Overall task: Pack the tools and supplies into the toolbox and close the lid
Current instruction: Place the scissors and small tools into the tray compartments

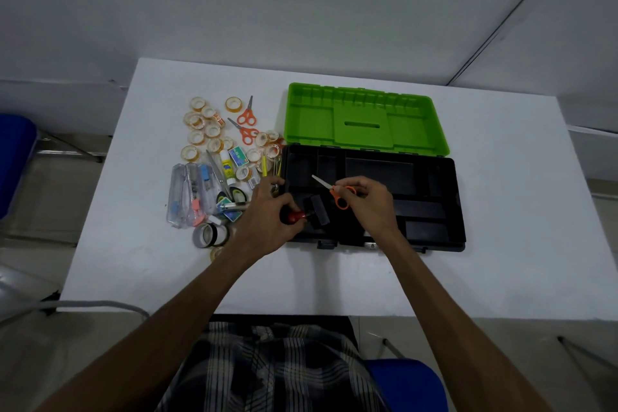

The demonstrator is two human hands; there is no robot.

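Two items are on their way into the black plastic toolbox (431,211), and nearly everything else waits outside it. The person's left hand (267,214) curls its fingers round the red knob of a black-headed tool (306,214) at the near left corner of the tray, while the right hand (369,201) pinches a small pair of orange-handled scissors (334,191) by the handles, blades pointing away to the left above the tray's left compartments. The tray's other compartments look dark and bare as far as can be told. The bright green lid (364,117) lies flat open behind the box, hinged along the far edge. To the left, on the white table (521,150), the bulk of the supplies remains: many small rolls of clear tape (197,137), two more orange scissors (246,125), a white and yellow glue stick (227,167), a green staple box (239,157), clear plastic cases (190,192) and wider dark tape rolls (212,234) near the front. By this showing the packing has barely begun; the pile must be moved across, then the lid swung down and latched.
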